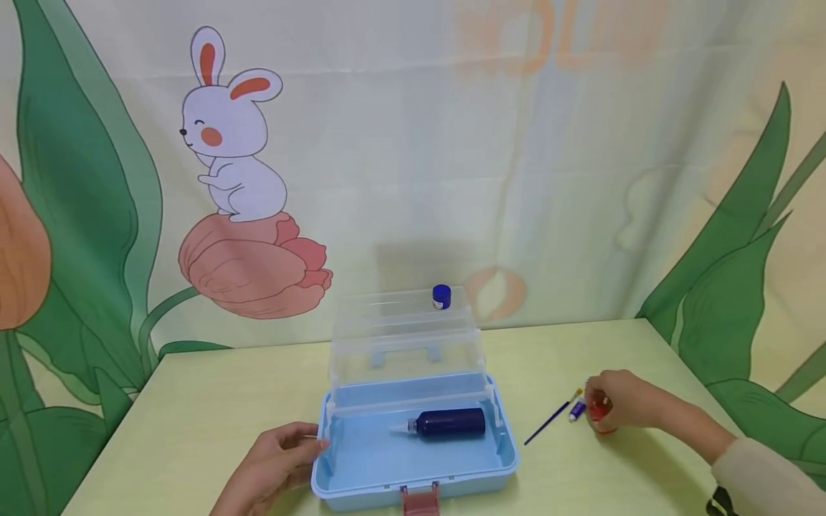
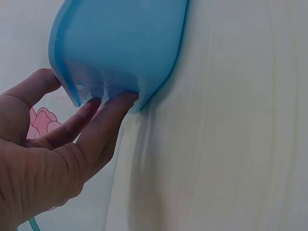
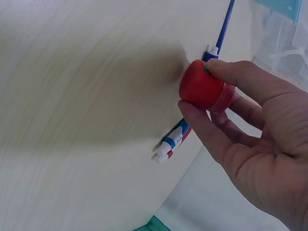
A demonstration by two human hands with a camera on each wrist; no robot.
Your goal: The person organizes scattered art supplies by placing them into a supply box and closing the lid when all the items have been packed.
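My left hand (image 1: pixel 277 462) grips the left wall of an open light blue plastic box (image 1: pixel 368 473), thumb at the rim; the left wrist view shows the fingers against the box's (image 2: pixel 120 38) outer side. Inside the box lies a dark blue bottle (image 1: pixel 454 423) with a clear pointed nozzle facing left. To the right of the box, my right hand (image 1: pixel 622 401) pinches a small red paint jar (image 3: pixel 199 86) between thumb and fingers, close over the table. Beside it lie a blue paint tube (image 1: pixel 577 411) with a white cap and a thin blue paintbrush (image 1: pixel 547 423).
The box's clear lid (image 1: pixel 406 315) stands raised at the back, overlapped by a small blue jar (image 1: pixel 442 297). A pinkish latch (image 1: pixel 420 500) hangs at the front. Another white, blue and red tube (image 3: pixel 173 139) lies near the red jar. Behind the table (image 1: pixel 226 401) hangs a printed curtain (image 1: pixel 400 129).
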